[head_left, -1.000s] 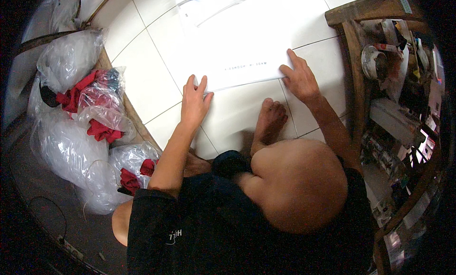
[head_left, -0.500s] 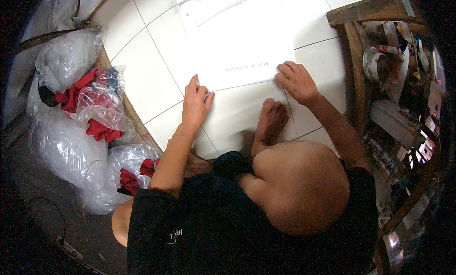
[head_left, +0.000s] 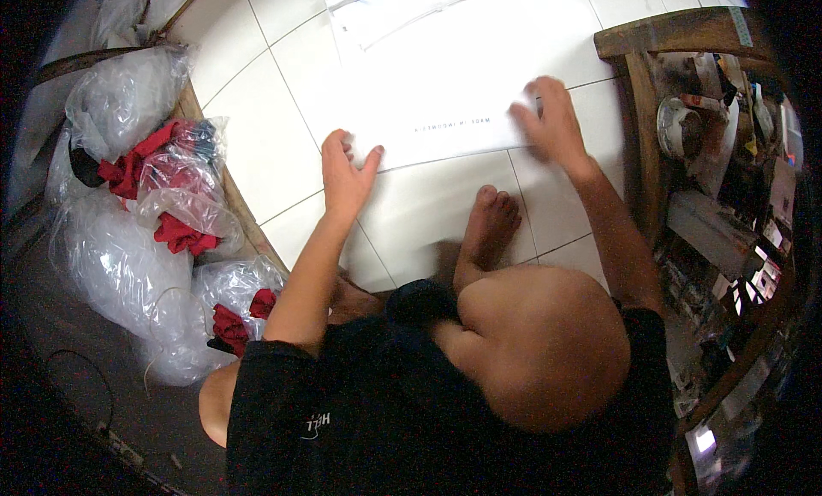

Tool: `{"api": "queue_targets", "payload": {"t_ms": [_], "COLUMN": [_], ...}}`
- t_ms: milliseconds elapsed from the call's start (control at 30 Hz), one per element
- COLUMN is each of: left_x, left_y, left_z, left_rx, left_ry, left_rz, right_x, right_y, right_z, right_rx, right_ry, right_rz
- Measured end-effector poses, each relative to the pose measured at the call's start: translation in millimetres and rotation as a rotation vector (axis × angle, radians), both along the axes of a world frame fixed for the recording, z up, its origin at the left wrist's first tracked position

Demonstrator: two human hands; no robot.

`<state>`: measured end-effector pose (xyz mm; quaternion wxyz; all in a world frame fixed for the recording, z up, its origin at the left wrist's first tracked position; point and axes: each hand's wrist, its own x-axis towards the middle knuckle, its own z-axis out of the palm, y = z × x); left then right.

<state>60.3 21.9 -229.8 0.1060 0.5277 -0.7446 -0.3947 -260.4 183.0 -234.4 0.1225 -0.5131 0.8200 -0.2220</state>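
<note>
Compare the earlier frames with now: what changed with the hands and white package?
Since half a second ago, the right hand has moved from the near right corner of the white package up its right edge, fingers uncurling. The left hand has shifted slightly left at the near left corner. Neither visibly grasps anything. The package and red cloth look unmoved.

black shirt [head_left: 411, 445] | short sleeves [head_left: 278, 359] | small white lettering [head_left: 318, 423] at left | bare foot [head_left: 490, 226]
</note>
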Motion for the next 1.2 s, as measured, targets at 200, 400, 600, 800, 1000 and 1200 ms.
{"api": "queue_targets", "payload": {"t_ms": [200, 400, 600, 800, 1000, 1200], "left_x": [-34.3, -37.2, -45.2, -47.0, -23.9, 0.7], "left_y": [-42.9, -49.2, -61.2, -72.3, -47.0, 6.9], "left_z": [-3.7, -13.1, 0.2, -13.9, 5.3, 16.2], "left_rx": [-0.024, -0.219, -0.011, -0.094, -0.043, -0.136], "left_ry": [-0.091, -0.215, -0.077, -0.122, -0.092, -0.235], "left_rz": [-0.099, -0.223, -0.077, -0.168, -0.173, -0.457], "right_x": [-47.8, -53.5, -55.1, -50.8, -45.7, 3.8], "right_y": [-91.7, -118.3, -131.3, -129.2, -92.3, -2.2], "right_z": [-12.7, -16.6, -8.0, -5.9, 19.6, 30.8], "right_rx": [0.291, 0.348, 0.398, 0.441, 0.486, 0.459], "right_ry": [-0.056, 0.026, -0.013, 0.052, -0.104, -0.181], "right_rz": [-0.175, -0.04, -0.169, -0.017, -0.206, -0.035]}}
